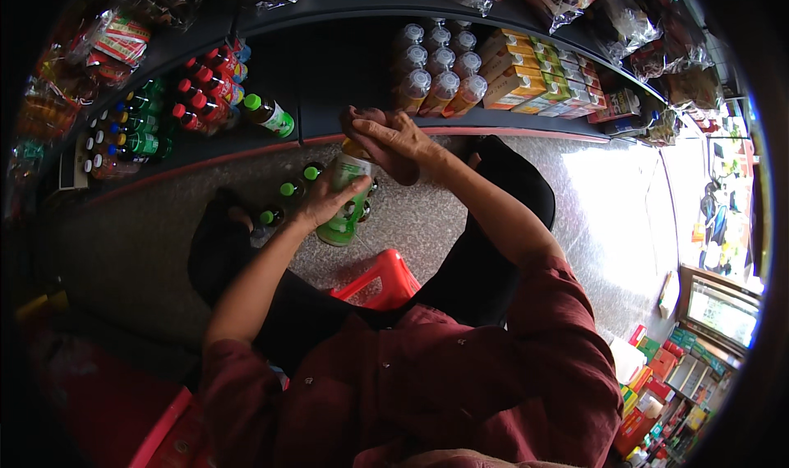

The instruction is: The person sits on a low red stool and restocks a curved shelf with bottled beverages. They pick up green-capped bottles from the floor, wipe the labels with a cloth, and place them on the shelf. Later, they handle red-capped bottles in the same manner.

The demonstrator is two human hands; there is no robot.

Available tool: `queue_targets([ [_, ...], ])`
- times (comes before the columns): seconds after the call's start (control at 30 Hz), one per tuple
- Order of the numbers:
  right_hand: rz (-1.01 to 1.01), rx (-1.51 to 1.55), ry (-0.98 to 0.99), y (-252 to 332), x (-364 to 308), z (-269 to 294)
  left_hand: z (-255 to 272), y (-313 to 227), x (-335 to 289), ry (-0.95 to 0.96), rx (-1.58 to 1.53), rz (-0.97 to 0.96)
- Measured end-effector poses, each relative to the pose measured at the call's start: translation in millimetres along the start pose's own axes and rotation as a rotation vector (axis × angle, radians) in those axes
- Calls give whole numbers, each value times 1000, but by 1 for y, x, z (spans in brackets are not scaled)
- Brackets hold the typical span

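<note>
My left hand [322, 201] grips the body of a green bottle with a pale label [343, 209], holding it upright above the floor. My right hand [393, 139] presses a dark maroon cloth [386, 160] over the bottle's top, hiding the cap. Several green-capped bottles [289, 190] stand on the speckled floor just left of the held bottle. I am seated low, with my dark-trousered knees on either side.
A low dark shelf [345, 73] ahead holds red-capped and green-capped bottles [193, 98], one lone green bottle [269, 115], clear-capped bottles [440, 69] and juice cartons [526, 78]. A red plastic stool [380, 283] is under me. Packaged snacks hang above.
</note>
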State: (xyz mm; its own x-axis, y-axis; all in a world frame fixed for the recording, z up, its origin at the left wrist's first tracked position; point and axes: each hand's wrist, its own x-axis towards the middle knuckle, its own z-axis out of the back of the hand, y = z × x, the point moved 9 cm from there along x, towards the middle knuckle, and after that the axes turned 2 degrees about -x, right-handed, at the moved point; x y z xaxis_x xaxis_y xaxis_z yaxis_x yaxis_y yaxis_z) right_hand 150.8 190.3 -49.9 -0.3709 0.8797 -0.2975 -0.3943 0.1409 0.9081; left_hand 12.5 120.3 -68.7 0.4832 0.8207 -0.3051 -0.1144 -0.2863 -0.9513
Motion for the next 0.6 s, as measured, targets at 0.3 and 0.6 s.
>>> queue_targets([
  [0.3, 81, -223, -189, 7, -7, 4, 17, -4, -3, -268, 516, -237],
  [0.6, 89, -176, -195, 16, -17, -3, 11, -1, -10, -227, 381, -204],
])
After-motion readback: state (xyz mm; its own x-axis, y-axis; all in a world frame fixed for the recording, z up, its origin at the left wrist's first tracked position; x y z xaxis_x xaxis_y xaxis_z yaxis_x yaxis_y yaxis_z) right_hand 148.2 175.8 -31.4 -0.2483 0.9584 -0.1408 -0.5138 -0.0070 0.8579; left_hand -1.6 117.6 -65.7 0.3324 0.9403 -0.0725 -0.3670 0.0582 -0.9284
